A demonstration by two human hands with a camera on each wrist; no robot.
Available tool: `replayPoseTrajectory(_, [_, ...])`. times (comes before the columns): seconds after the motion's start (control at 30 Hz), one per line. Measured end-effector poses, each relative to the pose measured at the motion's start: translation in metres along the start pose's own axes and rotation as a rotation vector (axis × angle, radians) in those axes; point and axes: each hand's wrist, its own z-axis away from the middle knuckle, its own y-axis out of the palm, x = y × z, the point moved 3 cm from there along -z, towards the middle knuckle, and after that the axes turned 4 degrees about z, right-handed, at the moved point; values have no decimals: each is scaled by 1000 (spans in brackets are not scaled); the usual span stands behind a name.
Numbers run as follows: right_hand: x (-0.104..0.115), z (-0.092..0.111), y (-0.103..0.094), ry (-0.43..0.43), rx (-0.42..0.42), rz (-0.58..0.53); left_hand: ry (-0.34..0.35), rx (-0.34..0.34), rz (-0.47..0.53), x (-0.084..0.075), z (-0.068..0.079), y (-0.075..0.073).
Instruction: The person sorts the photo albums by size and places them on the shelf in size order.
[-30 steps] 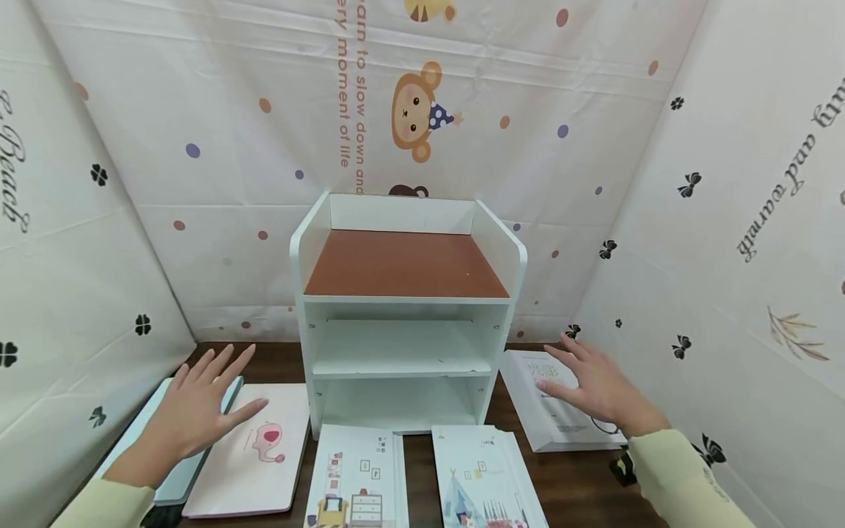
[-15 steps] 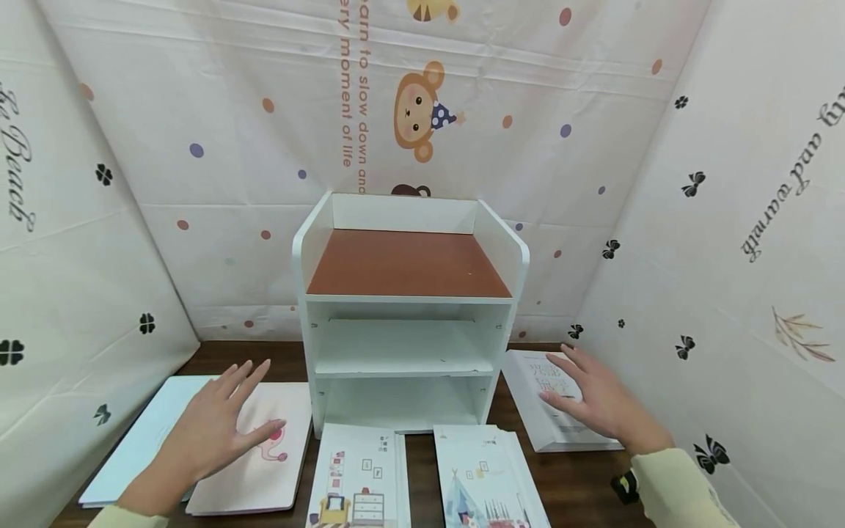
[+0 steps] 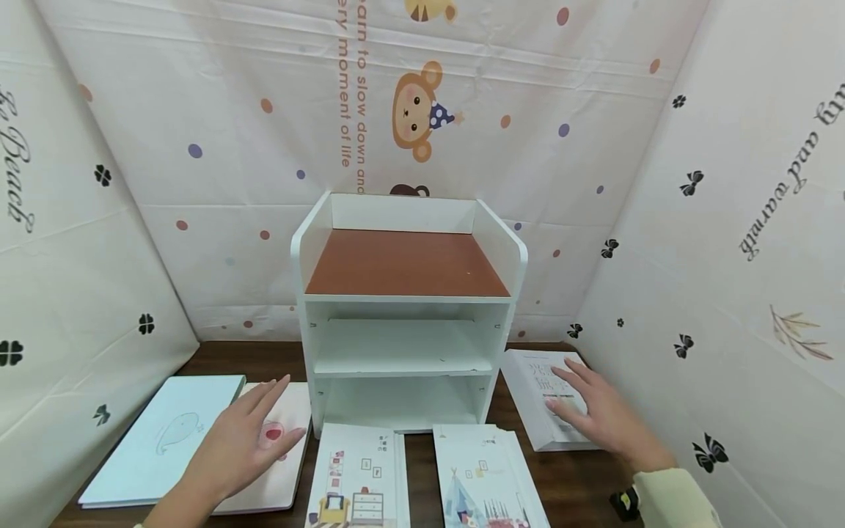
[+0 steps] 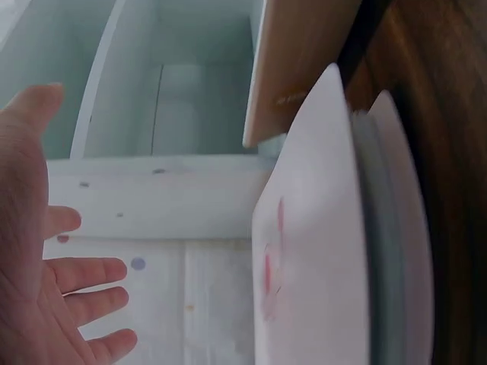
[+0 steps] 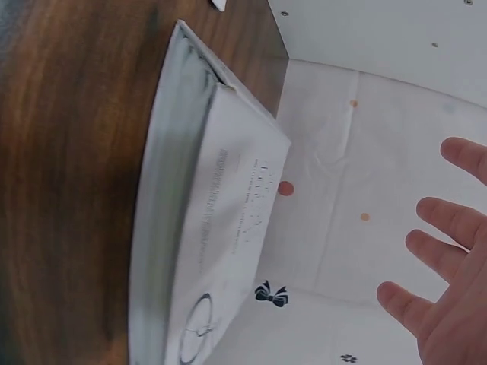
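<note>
My left hand (image 3: pixel 234 444) hovers over a pink notebook (image 3: pixel 290 411) with an elephant drawing, partly hiding it. Its fingers are extended and hold nothing; the left wrist view has them apart from the cover. Left of it lies a light blue notebook (image 3: pixel 145 447) with a whale drawing. On the right, my right hand (image 3: pixel 604 414) is above a thick white book (image 3: pixel 528 374), covering part of its front. The right wrist view shows loosely spread fingers, clear of the book (image 5: pixel 228 205), with nothing between them.
A white shelf unit (image 3: pixel 403 299) with a brown top board stands at the back centre. Before it lie two stacks of illustrated booklets, left (image 3: pixel 356 469) and right (image 3: pixel 485 469). A small black object (image 3: pixel 623 504) sits by the right sleeve. Patterned cloth (image 3: pixel 231 183) encloses three sides.
My left hand has moved right and slightly down, from over the blue notebook to over the pink one. My right hand has shifted slightly right and lower.
</note>
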Motion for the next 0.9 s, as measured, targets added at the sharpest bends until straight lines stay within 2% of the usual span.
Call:
replayPoseTrajectory(0.13, [-1, 7, 5, 8, 0, -36, -59, 51, 37, -7, 4, 7])
replayPoseTrajectory(0.23, [0, 11, 8, 18, -2, -60, -72, 53, 61, -12, 7, 10])
replayPoseTrajectory(0.4, [4, 15, 10, 44, 7, -103, -8, -10, 69, -23, 12, 13])
replayPoseTrajectory(0.53, [3, 19, 10, 86, 32, -137, -1, -24, 66, -32, 13, 16])
replayPoseTrajectory(0.7, [-1, 24, 14, 115, 44, -126, -60, 24, 103, -44, 11, 19])
replayPoseTrajectory(0.9, [-3, 30, 21, 144, 65, -122, -137, 114, 158, -59, 10, 25])
